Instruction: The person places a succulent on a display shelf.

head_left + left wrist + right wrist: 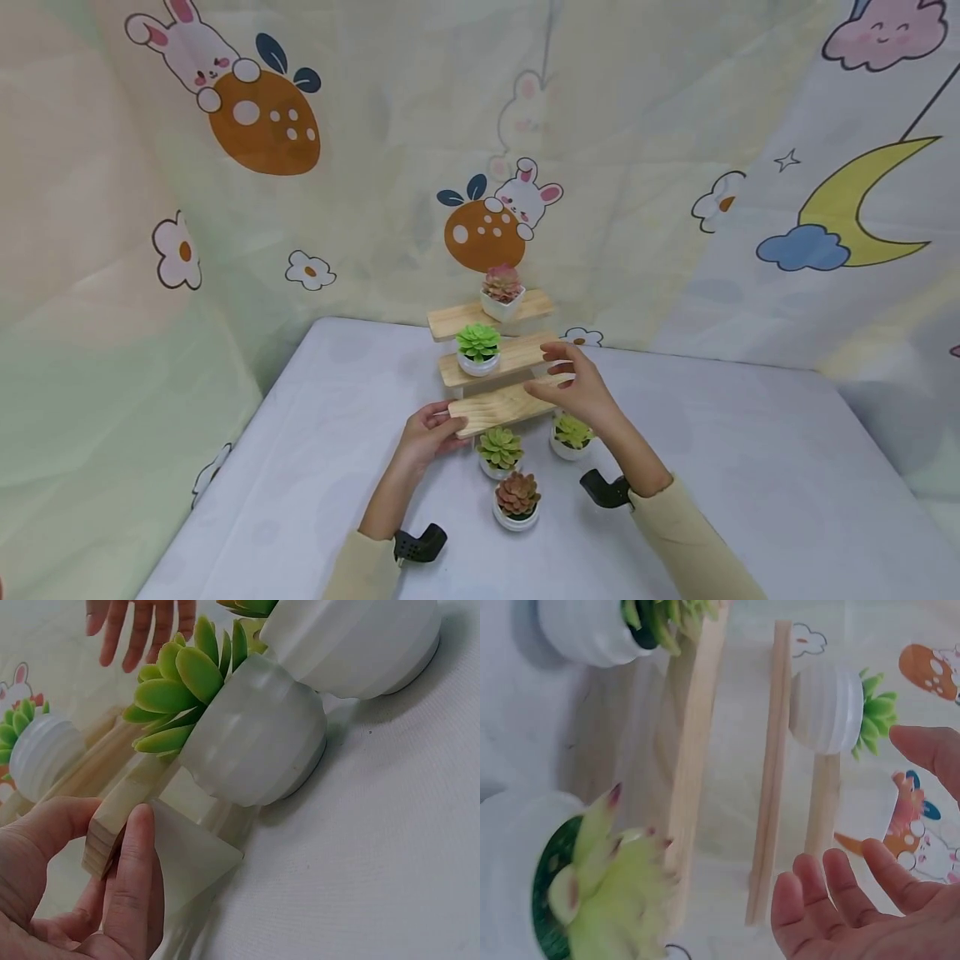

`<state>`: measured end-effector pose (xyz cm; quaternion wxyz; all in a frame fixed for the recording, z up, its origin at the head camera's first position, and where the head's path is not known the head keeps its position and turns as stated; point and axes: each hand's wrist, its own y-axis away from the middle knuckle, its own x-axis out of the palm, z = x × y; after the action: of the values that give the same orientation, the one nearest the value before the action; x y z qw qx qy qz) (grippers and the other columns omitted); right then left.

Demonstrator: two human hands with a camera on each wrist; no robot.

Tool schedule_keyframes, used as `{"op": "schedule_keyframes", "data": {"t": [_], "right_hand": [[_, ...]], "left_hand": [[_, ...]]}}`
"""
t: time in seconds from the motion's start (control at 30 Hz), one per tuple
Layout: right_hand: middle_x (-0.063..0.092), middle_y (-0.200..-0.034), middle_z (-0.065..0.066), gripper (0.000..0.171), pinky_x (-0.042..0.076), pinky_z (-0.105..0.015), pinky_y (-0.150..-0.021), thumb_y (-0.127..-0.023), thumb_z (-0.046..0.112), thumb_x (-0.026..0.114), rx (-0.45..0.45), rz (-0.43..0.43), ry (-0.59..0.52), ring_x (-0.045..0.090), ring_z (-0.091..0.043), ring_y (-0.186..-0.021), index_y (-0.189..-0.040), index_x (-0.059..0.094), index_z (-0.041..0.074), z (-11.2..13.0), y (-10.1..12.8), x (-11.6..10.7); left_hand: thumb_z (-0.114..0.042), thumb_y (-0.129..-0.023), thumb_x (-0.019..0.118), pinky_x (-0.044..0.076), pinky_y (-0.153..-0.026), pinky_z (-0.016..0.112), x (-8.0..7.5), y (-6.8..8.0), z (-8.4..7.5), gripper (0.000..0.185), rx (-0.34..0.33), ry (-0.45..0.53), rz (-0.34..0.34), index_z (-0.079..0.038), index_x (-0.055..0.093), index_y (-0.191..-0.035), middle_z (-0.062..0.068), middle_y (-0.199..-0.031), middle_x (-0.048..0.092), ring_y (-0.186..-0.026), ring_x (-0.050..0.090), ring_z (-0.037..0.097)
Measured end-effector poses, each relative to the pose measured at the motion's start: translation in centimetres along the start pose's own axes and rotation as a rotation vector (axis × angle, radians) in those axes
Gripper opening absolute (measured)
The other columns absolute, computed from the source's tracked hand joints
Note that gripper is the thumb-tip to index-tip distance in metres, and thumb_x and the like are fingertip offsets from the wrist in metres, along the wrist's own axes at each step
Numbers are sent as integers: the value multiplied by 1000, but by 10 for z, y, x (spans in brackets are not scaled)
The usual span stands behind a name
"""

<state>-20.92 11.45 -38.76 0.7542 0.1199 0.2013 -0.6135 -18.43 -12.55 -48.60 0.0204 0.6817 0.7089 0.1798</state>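
A three-tier wooden stand holds a pink succulent (502,283) in a white pot on its top board (450,322). On the middle board (521,355) sits a bright green succulent (477,342) in a round white pot. My left hand (423,437) pinches the left end of the bottom board (501,407); in the left wrist view, thumb and fingers are on either side of that board end (112,825). By the stand's right side is my right hand (583,390), its fingers spread and loosely bent, with nothing held in the right wrist view.
In front of the stand, a green succulent (500,450) and a reddish-brown succulent (517,496) stand close together in white pots. A yellow-green succulent (573,432) stands below my right hand. Printed cloth (390,208) hangs behind the white-covered table (750,467).
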Motion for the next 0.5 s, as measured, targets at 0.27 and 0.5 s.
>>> {"op": "schedule_keyframes", "data": {"t": [0.27, 0.5], "right_hand": [[51, -123, -22, 61, 47, -30, -75, -85, 16, 76, 42, -48, 6, 51, -28, -97, -135, 47, 1, -12, 12, -12], [50, -124, -26, 59, 48, -30, -72, -85, 15, 76, 72, -53, 16, 51, -33, -99, -134, 47, 1, -25, 20, -18]], "left_hand": [[3, -88, 65, 63, -68, 28, 0, 1, -1, 49, -6, -6, 3, 11, 46, -132, 13, -99, 64, -74, 67, 13], [3, -88, 66, 63, -68, 27, 2, 2, -3, 49, -22, -17, -5, 10, 46, -132, 12, -99, 64, -74, 66, 13]]}}
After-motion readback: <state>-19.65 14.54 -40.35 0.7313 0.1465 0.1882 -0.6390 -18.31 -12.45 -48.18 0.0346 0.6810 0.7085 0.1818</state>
